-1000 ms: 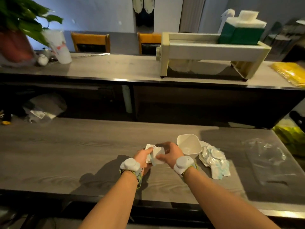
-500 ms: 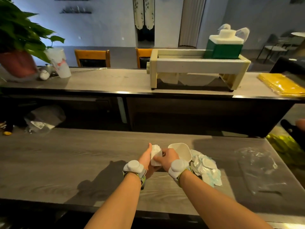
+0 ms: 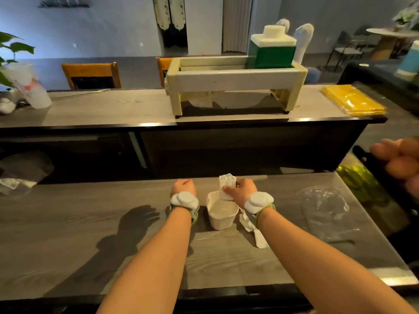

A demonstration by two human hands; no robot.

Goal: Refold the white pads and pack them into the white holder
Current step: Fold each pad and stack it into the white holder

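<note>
Over the near grey surface, seen from the head camera, a folded white pad is pinched in the right hand, thumb across its lower edge, and is held upright just above the far rim of the white holder. The holder stands open between the two forearms and looks bare inside, though its floor is poorly lit. The left hand is held just left of the holder with fingers curled under; whether anything is gripped cannot be told. More unfolded pads lie partly hidden beneath the right wrist. The packing step is judged to be in hand: the pad should next be lowered upright into the holder and released, then another pad taken up for folding.
</note>
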